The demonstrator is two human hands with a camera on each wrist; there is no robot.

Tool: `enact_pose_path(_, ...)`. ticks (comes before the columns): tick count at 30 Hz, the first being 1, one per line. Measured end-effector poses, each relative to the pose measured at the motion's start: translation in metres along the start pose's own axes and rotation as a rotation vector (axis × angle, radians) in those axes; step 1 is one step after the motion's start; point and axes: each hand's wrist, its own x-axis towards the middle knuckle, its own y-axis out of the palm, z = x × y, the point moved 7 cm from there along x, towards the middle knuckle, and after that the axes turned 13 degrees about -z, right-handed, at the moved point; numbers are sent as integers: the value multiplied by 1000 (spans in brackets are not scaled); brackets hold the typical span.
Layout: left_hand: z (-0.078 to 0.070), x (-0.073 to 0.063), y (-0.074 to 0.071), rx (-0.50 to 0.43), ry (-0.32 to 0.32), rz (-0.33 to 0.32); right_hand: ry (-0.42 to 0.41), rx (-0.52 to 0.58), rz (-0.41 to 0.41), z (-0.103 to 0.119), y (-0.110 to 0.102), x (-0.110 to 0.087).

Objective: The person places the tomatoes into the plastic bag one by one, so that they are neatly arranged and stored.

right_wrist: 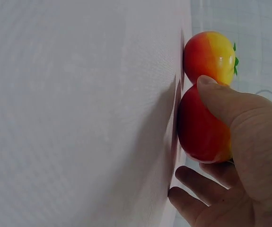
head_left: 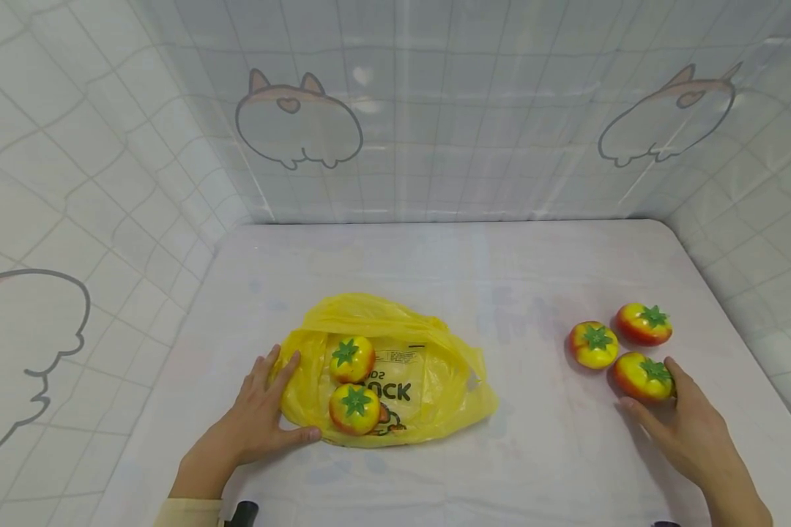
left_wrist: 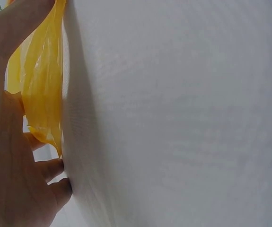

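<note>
A crumpled yellow plastic bag lies on the table with its opening spread. On its printed panel are two red-and-yellow toy tomatoes with green star-shaped tops. My left hand rests at the bag's left edge, fingers spread and thumb along the near edge; the left wrist view shows the bag beside the fingers. Over on the right, my right hand has thumb and fingers around a toy tomato, which sits on the table. Its thumb presses the red side of that tomato in the right wrist view.
Two more toy tomatoes, one on the left and one farther back, sit close against the held one. A pale cloth covers the table. Tile-patterned curtains with cartoon animals enclose the back and sides.
</note>
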Motion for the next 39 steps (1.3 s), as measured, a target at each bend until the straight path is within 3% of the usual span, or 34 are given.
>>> enact_pose_path(9,-2,1,-4,-21,19,-13,14,1,-3,0,-1,2)
enact_pose_path(18,-1,0,-3,-15,14,-14,-31,5,-98,5,-4,2)
enact_pose_path(26,-2,-1,-3,-12,4,-9,1,2,-62,6,-6,4)
enact_pose_path(39,-2,-1,-5,-22,4,-10,-115,38,-193,22,-27,-4)
